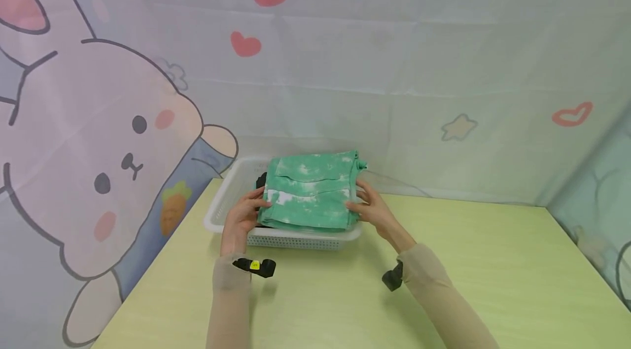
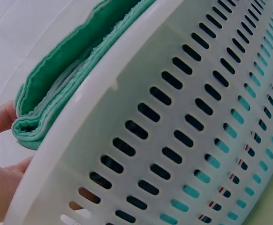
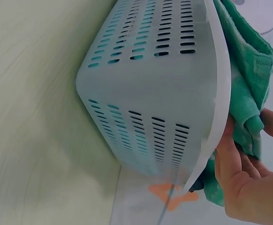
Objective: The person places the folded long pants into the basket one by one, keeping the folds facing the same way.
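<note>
A folded green-and-white tie-dye garment (image 1: 308,195) lies across the top of a white perforated plastic basket (image 1: 296,240) in the head view. At its left edge my left hand (image 1: 240,217) grips the fold, thumb on top and fingers behind. My right hand (image 1: 376,209) holds the opposite edge the same way. The left wrist view shows the garment's thick layered edge (image 2: 47,98) just above the basket rim (image 2: 87,89). In the right wrist view, my right hand (image 3: 254,187) pinches the loose green cloth (image 3: 251,70) beside the rim.
Something black (image 1: 261,180) shows inside the basket beside the garment, and turquoise shows through the wall holes. The basket stands on a pale yellow-green table (image 1: 473,272), close to a printed fabric backdrop (image 1: 394,64).
</note>
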`<state>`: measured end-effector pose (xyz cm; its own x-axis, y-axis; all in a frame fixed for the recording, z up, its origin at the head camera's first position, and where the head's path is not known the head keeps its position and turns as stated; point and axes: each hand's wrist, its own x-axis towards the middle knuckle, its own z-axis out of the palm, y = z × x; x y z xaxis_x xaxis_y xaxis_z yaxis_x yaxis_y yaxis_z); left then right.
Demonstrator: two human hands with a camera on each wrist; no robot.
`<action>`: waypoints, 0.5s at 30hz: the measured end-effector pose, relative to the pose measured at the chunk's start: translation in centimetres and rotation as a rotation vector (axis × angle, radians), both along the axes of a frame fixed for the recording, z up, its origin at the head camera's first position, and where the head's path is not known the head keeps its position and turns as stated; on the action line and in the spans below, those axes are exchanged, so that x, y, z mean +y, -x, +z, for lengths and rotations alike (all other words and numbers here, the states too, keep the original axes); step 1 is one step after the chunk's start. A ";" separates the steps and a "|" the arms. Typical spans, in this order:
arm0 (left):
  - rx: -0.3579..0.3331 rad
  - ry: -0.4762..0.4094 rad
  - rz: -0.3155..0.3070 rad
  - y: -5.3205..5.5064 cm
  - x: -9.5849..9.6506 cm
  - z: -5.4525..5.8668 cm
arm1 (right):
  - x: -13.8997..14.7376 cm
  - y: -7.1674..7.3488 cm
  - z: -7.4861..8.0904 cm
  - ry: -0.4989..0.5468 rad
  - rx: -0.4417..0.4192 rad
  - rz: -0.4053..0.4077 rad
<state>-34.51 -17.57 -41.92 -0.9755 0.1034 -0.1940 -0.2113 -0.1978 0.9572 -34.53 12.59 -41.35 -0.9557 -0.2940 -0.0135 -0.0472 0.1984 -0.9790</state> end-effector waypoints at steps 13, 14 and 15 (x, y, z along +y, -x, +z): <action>0.077 -0.044 0.016 0.6 -0.3 -0.7 | -0.3 0.7 -0.2 0.009 0.025 0.006; 0.083 -0.039 0.015 0.7 -0.3 -0.7 | -0.3 0.8 -0.2 0.009 0.026 0.007; 0.085 -0.037 0.017 0.8 -0.3 -0.6 | -0.3 0.8 -0.1 0.010 0.026 0.009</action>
<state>-35.28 -17.87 -42.56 -0.9900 0.0925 -0.1068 -0.1260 -0.2361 0.9635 -35.37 12.31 -41.50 -0.9530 -0.3027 0.0140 -0.0741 0.1880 -0.9794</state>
